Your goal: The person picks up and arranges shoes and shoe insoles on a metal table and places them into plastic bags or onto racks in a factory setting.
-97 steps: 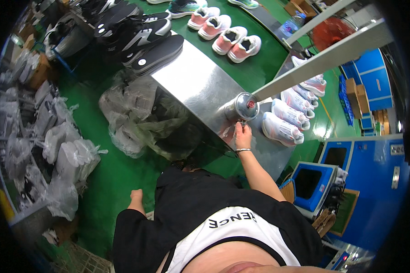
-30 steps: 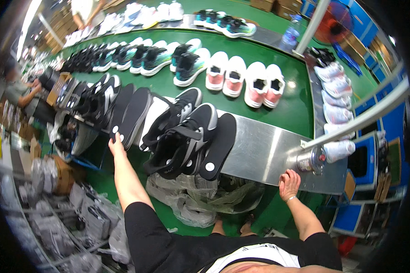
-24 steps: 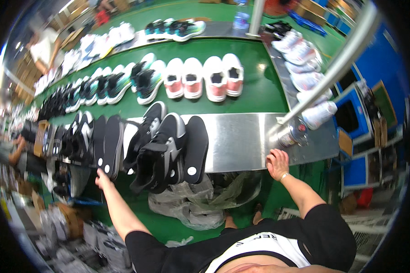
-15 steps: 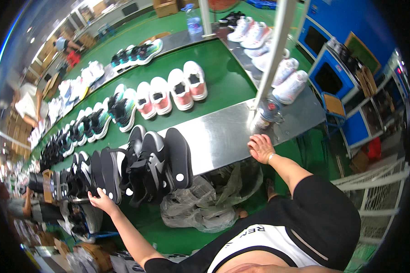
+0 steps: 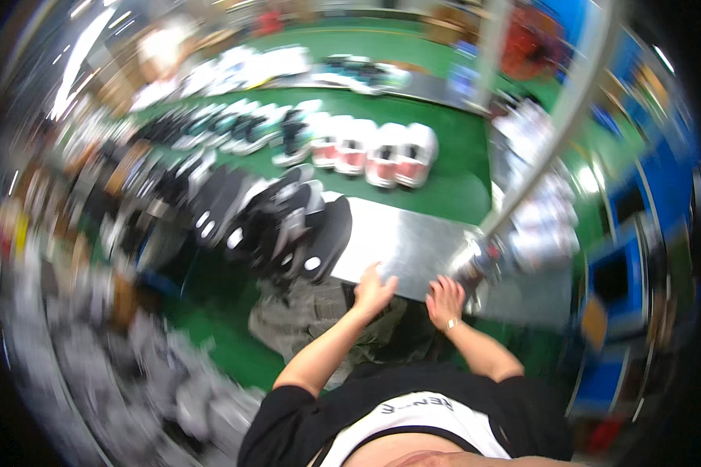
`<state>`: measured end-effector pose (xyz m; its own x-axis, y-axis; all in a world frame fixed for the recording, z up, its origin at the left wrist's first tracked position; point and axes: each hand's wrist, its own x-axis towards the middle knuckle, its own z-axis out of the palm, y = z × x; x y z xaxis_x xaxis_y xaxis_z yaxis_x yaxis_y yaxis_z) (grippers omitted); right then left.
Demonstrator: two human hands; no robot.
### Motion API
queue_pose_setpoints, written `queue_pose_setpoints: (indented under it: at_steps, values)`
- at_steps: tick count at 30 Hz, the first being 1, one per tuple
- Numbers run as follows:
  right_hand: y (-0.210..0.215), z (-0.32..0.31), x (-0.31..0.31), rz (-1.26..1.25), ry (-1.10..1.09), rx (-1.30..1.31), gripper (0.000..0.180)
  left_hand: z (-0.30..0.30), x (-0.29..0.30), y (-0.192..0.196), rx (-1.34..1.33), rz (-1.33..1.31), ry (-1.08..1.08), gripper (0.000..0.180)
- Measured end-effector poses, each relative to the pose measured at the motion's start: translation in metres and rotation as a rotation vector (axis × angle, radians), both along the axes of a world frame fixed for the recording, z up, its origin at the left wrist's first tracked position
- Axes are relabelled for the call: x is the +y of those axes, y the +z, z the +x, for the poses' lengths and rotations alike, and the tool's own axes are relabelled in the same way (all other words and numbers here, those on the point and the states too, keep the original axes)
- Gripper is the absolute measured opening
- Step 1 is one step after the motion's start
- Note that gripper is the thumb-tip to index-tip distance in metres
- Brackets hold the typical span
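My left hand [image 5: 375, 291] is at the front edge of the bare metal ledge [image 5: 401, 229], fingers stretched out and holding nothing. Close by on the right, my right hand [image 5: 445, 302] rests on the same edge with its fingers spread. Left of my left hand stand black and grey sneakers [image 5: 292, 222], beside a flat black sole-shaped piece [image 5: 331, 237] with a white dot. A dark-capped clear bottle [image 5: 487, 261] stands just beyond my right hand. Motion blurs much of the picture.
White and pink shoes [image 5: 382, 156] stand in a row on the green conveyor belt [image 5: 459, 187], with black and teal sneakers [image 5: 249, 128] further left. A white post [image 5: 553, 148] rises at the right. Grey plastic bags [image 5: 300, 319] hang under the ledge. White shoes [image 5: 541, 218] sit along the right side.
My left hand has left the black shoes and come right to the ledge's edge near my right hand. The view has swung to the left.
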<state>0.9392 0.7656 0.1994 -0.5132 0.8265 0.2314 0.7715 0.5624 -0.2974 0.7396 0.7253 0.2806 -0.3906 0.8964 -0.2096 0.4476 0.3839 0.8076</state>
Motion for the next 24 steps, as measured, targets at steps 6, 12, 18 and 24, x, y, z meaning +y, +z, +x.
queue_pose_setpoints:
  at_steps: [6, 12, 18, 24]
  values:
    - [-0.006, 0.044, 0.007, -0.2, 0.372, -0.005, 0.053, 0.042, 0.071, -0.033, 0.009, -0.56, 0.264, 0.086]
    - [-0.014, 0.105, 0.033, -0.457, 0.786, 0.197, 0.03, 0.061, 0.073, -0.032, 0.113, -0.699, 0.314, 0.105]
    - [-0.041, 0.132, 0.059, -0.53, 0.932, 0.305, 0.02, 0.061, 0.084, -0.044, 0.156, -0.707, 0.315, 0.112]
    - [-0.017, 0.127, 0.06, -0.63, 0.885, 0.421, 0.017, 0.06, 0.082, -0.045, 0.198, -0.737, 0.282, 0.115]
